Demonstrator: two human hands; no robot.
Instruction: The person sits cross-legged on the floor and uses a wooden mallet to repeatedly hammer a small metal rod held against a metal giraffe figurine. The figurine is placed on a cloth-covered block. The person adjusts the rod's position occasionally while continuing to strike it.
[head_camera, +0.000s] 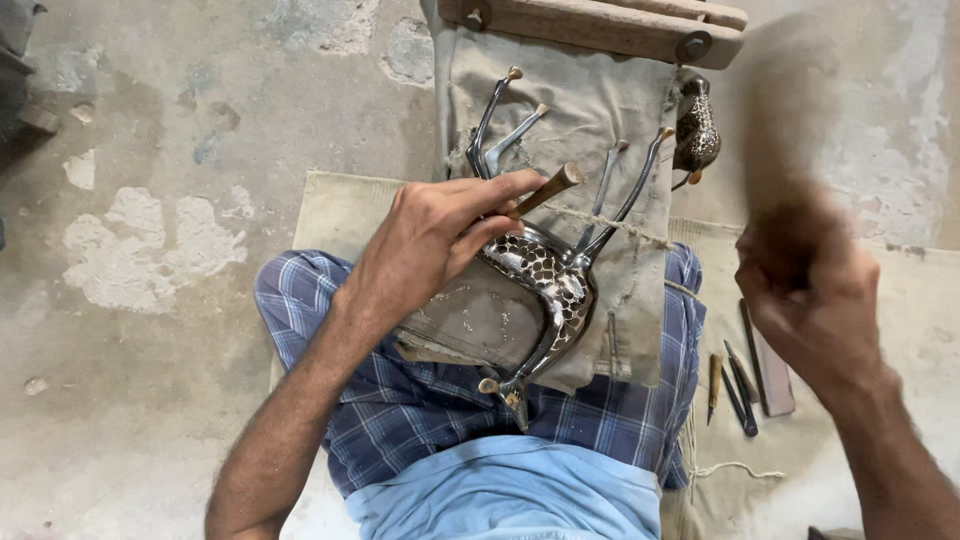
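A shiny metal animal figure (545, 280) with long thin legs lies upside down on a canvas cloth (590, 130) over my lap. My left hand (430, 240) rests on the figure and pinches a small chisel with a wooden handle (545, 190), its tip on the patterned body. My right hand (810, 290) is raised at the right and blurred; it grips a blurred wooden tool (785, 110) that reaches upward.
A wooden block (600, 25) with bolts lies across the top of the cloth. A second patterned metal figure (697, 128) sits beside it. Several small chisels (740, 375) lie on the mat (340, 205) at the right. Bare concrete floor (150, 200) spreads to the left.
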